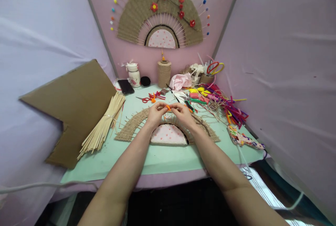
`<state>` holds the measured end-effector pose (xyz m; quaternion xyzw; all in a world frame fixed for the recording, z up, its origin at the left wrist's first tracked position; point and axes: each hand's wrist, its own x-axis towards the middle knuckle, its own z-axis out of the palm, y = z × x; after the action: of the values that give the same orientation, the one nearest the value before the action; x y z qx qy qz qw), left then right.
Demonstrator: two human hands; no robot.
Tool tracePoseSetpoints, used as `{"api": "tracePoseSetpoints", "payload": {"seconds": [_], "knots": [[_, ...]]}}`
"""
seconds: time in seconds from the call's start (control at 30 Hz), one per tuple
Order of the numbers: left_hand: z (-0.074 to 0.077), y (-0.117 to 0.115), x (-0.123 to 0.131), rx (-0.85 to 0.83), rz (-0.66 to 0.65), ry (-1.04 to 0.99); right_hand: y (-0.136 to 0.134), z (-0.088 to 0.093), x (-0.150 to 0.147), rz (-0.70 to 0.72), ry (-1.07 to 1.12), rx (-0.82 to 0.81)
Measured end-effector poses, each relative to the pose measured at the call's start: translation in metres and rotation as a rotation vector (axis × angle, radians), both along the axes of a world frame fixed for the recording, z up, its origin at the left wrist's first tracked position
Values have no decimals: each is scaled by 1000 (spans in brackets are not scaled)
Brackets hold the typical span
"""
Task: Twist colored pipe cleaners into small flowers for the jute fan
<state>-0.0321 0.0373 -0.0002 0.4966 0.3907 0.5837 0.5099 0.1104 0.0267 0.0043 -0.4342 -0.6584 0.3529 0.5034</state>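
A small orange piece (168,107), perhaps pipe cleaner, is pinched between the fingertips of both hands. My left hand (156,112) and my right hand (181,114) nearly meet over a woven jute fan (136,124) lying flat on the table. At the fan's lower middle is a half-round panel (169,135), white with pink dots and edged in black. My wrists and forearms cover parts of the weave on both sides. Just beyond my hands lie an orange shape (153,97) and red twisted pieces (158,94).
Bundled sticks (101,128) and cardboard (76,103) lie left. Behind stand a white bottle (134,75) and twine cone (164,73). Red scissors (145,99) lie near a phone (126,86). Pipe cleaners (233,108) and a glue gun (244,139) are right. A finished fan (131,12) hangs behind.
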Motion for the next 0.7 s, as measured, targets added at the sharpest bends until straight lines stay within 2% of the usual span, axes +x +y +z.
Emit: {"api": "tracePoseSetpoints", "payload": {"seconds": [0.27,0.43,0.6,0.7], "knots": [[3,-4,3,16,49,49,-1,2,-1,61,1,-60],[-2,1,5,41,116,147,2,-2,0,87,24,-105],[-8,5,2,155,186,368,9,-9,-3,-33,114,-117],[-9,4,3,185,152,406,12,-14,-3,-44,94,-94]]}}
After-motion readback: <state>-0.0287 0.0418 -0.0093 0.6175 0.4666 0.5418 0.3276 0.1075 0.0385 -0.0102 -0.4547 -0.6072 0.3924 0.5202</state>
